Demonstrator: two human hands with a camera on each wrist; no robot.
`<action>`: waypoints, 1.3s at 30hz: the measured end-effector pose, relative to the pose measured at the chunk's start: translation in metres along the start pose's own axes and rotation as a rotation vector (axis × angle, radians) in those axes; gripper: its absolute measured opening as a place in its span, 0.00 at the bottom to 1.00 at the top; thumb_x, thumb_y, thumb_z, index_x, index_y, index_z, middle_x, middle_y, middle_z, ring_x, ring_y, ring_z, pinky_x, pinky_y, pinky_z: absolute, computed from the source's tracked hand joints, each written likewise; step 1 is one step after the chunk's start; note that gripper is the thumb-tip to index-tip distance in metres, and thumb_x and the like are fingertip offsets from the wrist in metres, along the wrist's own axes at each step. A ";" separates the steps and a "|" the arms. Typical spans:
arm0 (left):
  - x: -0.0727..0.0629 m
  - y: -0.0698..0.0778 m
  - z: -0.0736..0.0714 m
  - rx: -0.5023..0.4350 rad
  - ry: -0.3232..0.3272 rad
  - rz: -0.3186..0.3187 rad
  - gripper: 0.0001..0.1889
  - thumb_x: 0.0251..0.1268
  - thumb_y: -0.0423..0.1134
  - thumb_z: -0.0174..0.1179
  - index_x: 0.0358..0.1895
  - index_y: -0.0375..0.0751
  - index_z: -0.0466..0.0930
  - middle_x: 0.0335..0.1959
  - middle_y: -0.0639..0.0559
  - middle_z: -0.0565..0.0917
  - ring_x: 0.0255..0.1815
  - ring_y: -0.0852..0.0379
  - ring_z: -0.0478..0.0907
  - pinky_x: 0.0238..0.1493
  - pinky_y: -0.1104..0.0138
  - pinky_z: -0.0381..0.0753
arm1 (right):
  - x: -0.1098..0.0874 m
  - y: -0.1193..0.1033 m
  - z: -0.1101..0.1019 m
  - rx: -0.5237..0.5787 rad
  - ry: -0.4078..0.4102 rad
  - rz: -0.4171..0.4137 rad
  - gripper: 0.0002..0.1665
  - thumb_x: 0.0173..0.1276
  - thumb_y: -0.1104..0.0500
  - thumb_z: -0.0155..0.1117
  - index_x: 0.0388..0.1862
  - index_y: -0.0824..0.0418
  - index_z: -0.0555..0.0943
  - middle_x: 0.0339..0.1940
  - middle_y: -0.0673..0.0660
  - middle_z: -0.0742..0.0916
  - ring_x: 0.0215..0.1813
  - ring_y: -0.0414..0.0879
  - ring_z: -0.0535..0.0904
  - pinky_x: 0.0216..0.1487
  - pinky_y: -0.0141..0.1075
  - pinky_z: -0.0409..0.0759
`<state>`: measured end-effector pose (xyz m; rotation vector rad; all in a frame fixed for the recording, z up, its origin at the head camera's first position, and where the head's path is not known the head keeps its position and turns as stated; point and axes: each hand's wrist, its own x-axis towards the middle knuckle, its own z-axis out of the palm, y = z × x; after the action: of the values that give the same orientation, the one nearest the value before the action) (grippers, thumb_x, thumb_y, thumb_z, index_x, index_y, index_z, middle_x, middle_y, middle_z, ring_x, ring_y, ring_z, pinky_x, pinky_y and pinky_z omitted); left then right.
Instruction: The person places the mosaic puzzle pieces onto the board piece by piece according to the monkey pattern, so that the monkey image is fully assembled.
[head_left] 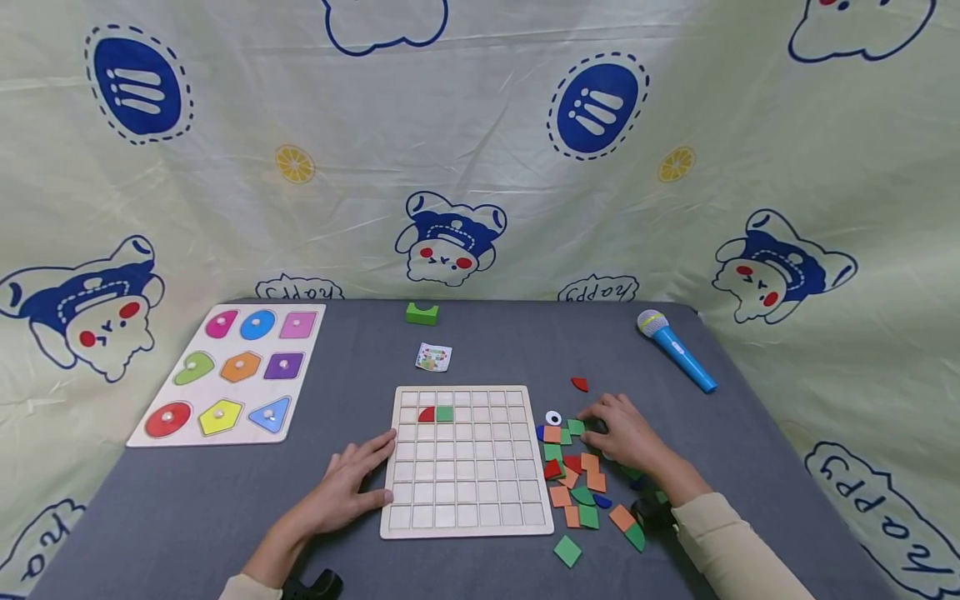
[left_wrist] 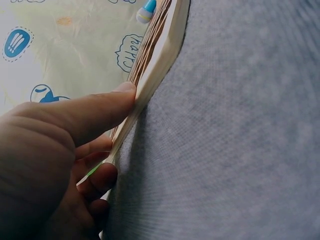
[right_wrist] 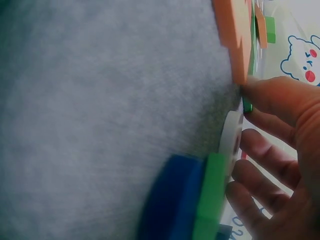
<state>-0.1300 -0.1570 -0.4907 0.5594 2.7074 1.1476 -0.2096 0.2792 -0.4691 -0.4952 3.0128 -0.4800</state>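
A white grid board (head_left: pixel 465 533) lies on the table, with a red quarter-round piece (head_left: pixel 427 414) and a green square piece (head_left: pixel 445 413) in its second row. My left hand (head_left: pixel 348 487) rests against the board's left edge, thumb and fingertips touching its side. In the left wrist view, the thumb (left_wrist: pixel 107 107) lies along that edge. Right of the board, my right hand (head_left: pixel 622 433) is among loose pieces. Its thumb and forefinger pinch a green piece (right_wrist: pixel 247 103), mostly hidden by the fingertips. A white ring-shaped piece (right_wrist: pixel 230 132) is close to the other fingers.
Loose orange, green, red and blue pieces (head_left: pixel 596 482) are spread right of the board. Behind stand a green block (head_left: pixel 422 315) and a small printed card (head_left: pixel 433 357). A shape puzzle (head_left: pixel 210 396) lies at left, a blue microphone (head_left: pixel 682 357) at back right.
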 end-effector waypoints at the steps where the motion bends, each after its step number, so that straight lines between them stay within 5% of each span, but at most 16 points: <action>1: 0.000 0.000 0.000 0.000 0.000 0.000 0.37 0.56 0.43 0.65 0.70 0.41 0.63 0.74 0.52 0.61 0.54 0.54 0.61 0.60 0.37 0.44 | 0.000 0.000 0.000 -0.001 0.001 -0.001 0.14 0.60 0.54 0.67 0.45 0.56 0.84 0.37 0.51 0.78 0.42 0.46 0.65 0.40 0.38 0.64; 17: 0.002 0.000 0.000 0.003 -0.008 -0.011 0.37 0.55 0.43 0.65 0.70 0.41 0.62 0.74 0.53 0.60 0.56 0.53 0.60 0.61 0.39 0.45 | -0.001 -0.009 -0.009 0.028 0.045 -0.020 0.16 0.60 0.52 0.67 0.47 0.55 0.84 0.40 0.52 0.79 0.42 0.45 0.65 0.40 0.36 0.65; 30: 0.000 0.001 0.000 0.013 -0.010 -0.001 0.37 0.56 0.45 0.65 0.70 0.42 0.63 0.74 0.53 0.61 0.54 0.55 0.60 0.57 0.44 0.49 | 0.017 -0.067 -0.002 0.084 0.133 -0.118 0.14 0.60 0.53 0.67 0.44 0.55 0.84 0.39 0.53 0.80 0.43 0.43 0.67 0.42 0.38 0.69; 39: 0.000 0.000 -0.001 0.009 -0.007 0.021 0.37 0.57 0.46 0.64 0.70 0.41 0.63 0.74 0.51 0.61 0.55 0.53 0.60 0.56 0.43 0.49 | 0.042 -0.107 0.011 0.046 0.085 -0.170 0.13 0.59 0.54 0.68 0.43 0.55 0.85 0.37 0.50 0.80 0.42 0.43 0.67 0.44 0.39 0.68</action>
<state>-0.1305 -0.1580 -0.4897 0.5942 2.7083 1.1362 -0.2160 0.1662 -0.4466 -0.7509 3.0460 -0.5939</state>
